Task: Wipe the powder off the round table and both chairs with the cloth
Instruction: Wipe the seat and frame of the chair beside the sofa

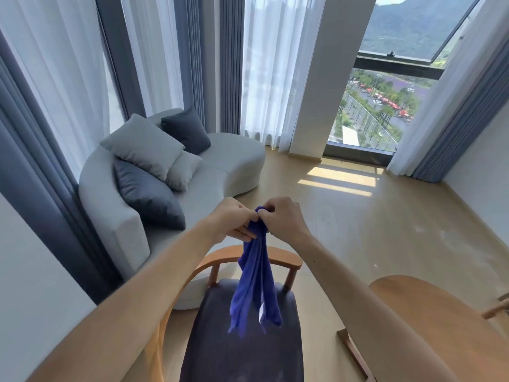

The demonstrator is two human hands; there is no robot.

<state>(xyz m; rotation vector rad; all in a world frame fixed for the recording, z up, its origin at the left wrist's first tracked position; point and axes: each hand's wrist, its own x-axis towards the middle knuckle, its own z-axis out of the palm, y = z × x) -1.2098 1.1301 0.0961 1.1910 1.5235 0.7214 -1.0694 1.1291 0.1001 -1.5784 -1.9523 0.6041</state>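
Observation:
A blue cloth [254, 285] hangs straight down from both my hands, bunched at its top edge. My left hand [234, 221] and my right hand [283, 217] pinch that top edge close together, in the air above a wooden chair [248, 351] with a dark blue seat and a curved wooden back rail. The round wooden table [429, 312] shows at the lower right, partly hidden by my right forearm. A piece of a second chair [495, 310] pokes in at the right edge. No powder is discernible on the seat or table.
A curved grey sofa [220, 172] with several cushions stands behind the chair on the left. Long curtains [55, 78] cover the windows. Light wood floor [385, 216] stretches to a tall window [380, 111] at the back right.

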